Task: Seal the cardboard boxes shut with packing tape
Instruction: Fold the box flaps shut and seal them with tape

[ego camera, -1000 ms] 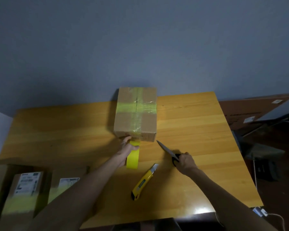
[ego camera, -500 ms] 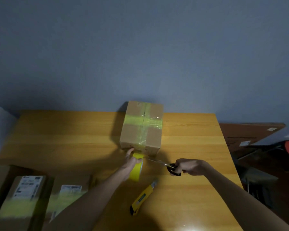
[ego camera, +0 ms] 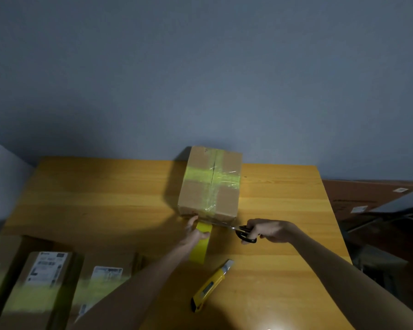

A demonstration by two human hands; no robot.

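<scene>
Two taped, labelled cartons (ego camera: 43,277) at least, plus one yellow utility knife (ego camera: 211,285), lie nearer than the one cardboard box (ego camera: 210,184). Just short of the box's near face, the left hand (ego camera: 193,234) grips the one tape roll (ego camera: 199,246), its tape running up onto the box. From the box's right, the right hand (ego camera: 270,231), fingers clamped through one pair of scissors (ego camera: 244,233), lays the blades crosswise to that tape.

Labels (ego camera: 47,267) on the lower-left boxes (ego camera: 67,277) seem printed, yet nothing is legible.

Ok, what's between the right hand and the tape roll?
Only the scissors, held in the right hand, blades pointing along the near bottom edge of the box toward the tape roll that the left hand grips. Head view.
</scene>
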